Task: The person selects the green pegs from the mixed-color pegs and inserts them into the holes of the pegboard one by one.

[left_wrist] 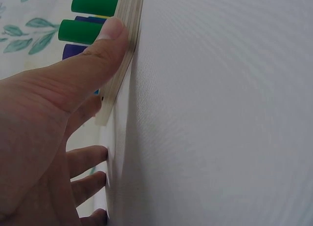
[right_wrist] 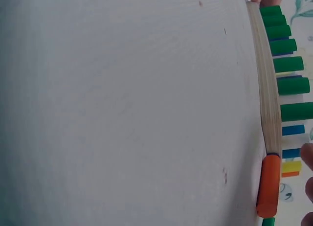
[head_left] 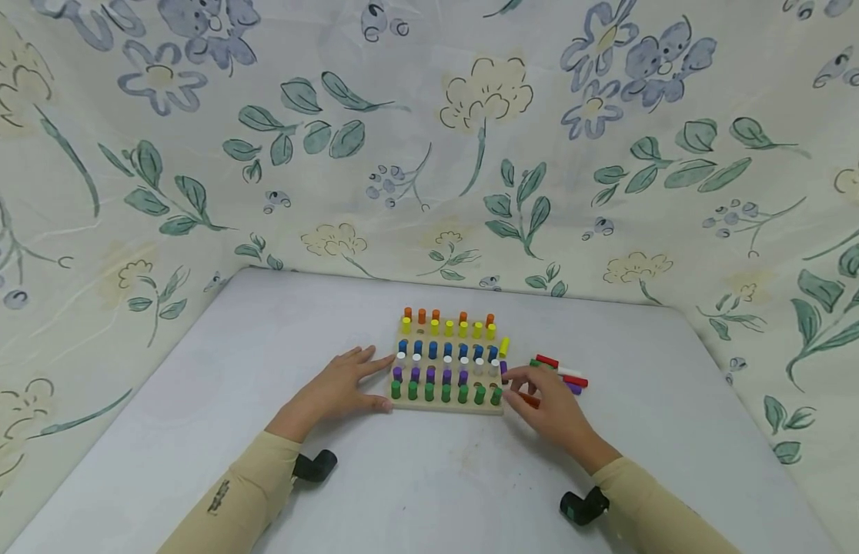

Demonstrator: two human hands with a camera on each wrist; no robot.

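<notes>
A wooden pegboard point(head_left: 446, 408) holds rows of coloured pegs: orange, yellow, blue, white, purple and green point(head_left: 446, 393). With fingers spread, my left hand point(head_left: 338, 386) rests at its left side. The left thumb point(left_wrist: 115, 30) presses the board's edge point(left_wrist: 124, 55) in the left wrist view. Past the board's right edge, my right hand point(head_left: 549, 402) has bent fingers, the tips right at a purple peg point(head_left: 503, 368); I cannot tell whether they pinch it. An orange peg point(right_wrist: 269, 187) lies by the board's corner, below the right fingers point(right_wrist: 308, 155).
To the right of the board, a loose pile has red point(head_left: 575, 381), white point(head_left: 569, 372), green and purple pegs, partly behind the right hand. A yellow peg point(head_left: 504, 347) is beside the board's right edge. The white tabletop point(head_left: 429, 492) meets a floral cloth point(head_left: 416, 154) behind.
</notes>
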